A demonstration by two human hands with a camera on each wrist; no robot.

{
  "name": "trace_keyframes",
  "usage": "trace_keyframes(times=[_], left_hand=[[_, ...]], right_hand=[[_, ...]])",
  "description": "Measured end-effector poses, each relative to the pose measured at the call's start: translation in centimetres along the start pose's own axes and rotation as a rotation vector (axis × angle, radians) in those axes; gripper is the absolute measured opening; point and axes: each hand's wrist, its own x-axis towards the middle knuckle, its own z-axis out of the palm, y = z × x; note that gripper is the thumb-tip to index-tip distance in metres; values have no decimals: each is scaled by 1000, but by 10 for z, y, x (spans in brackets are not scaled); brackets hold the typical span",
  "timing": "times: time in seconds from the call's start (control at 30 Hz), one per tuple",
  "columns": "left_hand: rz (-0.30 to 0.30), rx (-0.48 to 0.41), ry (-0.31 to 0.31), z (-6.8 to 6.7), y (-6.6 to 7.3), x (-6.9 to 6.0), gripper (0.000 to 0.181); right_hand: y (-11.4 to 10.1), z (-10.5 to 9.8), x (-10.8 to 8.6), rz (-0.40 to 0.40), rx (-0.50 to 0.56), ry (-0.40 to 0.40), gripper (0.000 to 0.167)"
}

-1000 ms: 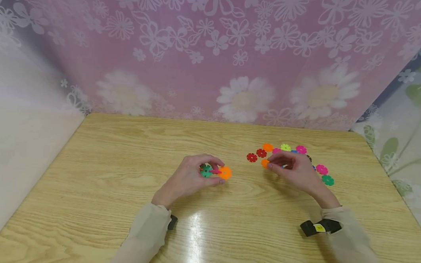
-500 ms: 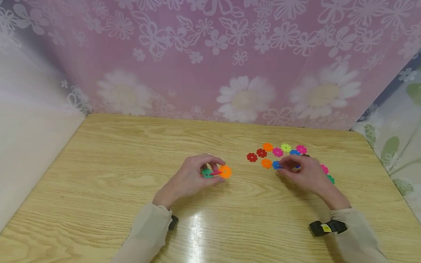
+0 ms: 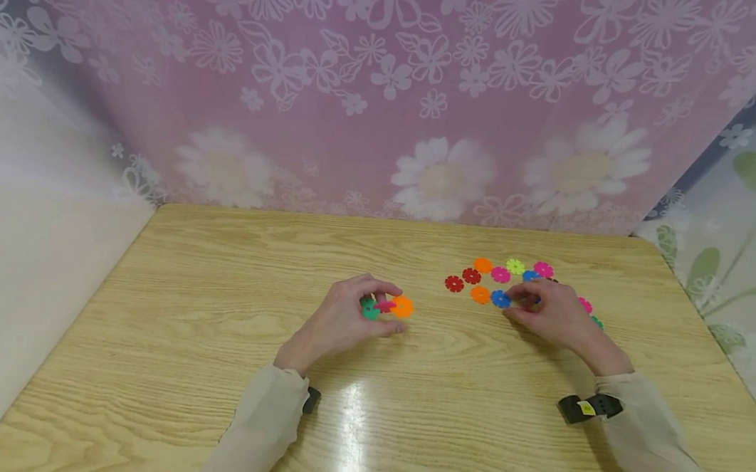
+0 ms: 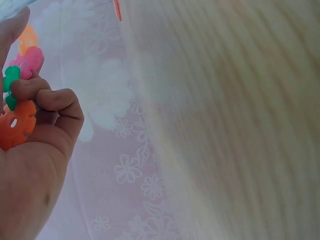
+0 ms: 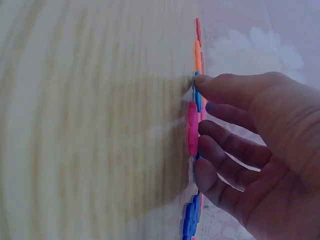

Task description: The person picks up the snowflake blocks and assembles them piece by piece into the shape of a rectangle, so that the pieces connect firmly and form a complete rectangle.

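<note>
In the head view my left hand (image 3: 348, 309) holds a short chain of joined plastic snowflake discs. The left wrist view shows its orange end disc (image 4: 28, 40), a pink disc (image 4: 29, 61), a green disc (image 4: 11, 82) and a red-orange disc (image 4: 16, 125) by the palm. Curled fingers partly cover the chain. My right hand (image 3: 550, 313) is low over the loose discs, thumb and forefinger apart at the right edge of a blue disc (image 3: 500, 299), which lies flat on the table. The right wrist view shows the thumb tip touching it, beside a pink disc (image 5: 193, 129).
Several other discs lie around the right hand, among them an orange disc (image 3: 480, 295), a dark red disc (image 3: 454, 283) and a yellow disc (image 3: 515, 266). The hand hides some. Beneath is a wood-grain table (image 3: 255, 258), with a flowered pink curtain (image 3: 333, 119) behind it.
My right hand has moved right, from the orange disc to the blue one, leaving the orange disc on the table. The left hand stays put while its chain turns slightly.
</note>
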Motion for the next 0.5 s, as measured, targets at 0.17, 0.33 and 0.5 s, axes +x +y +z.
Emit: trace_keyframes(times=[0.17, 0.33, 0.5], left_hand=[[0, 1, -4, -1, 1, 0, 37], [26, 11, 1, 0, 2, 0, 33], [70, 18, -1, 0, 1, -1, 32]], right_hand=[[2, 2, 2, 0, -31, -9, 33], [3, 2, 3, -2, -26, -14, 34], [2, 1, 5, 14, -3, -27, 34]])
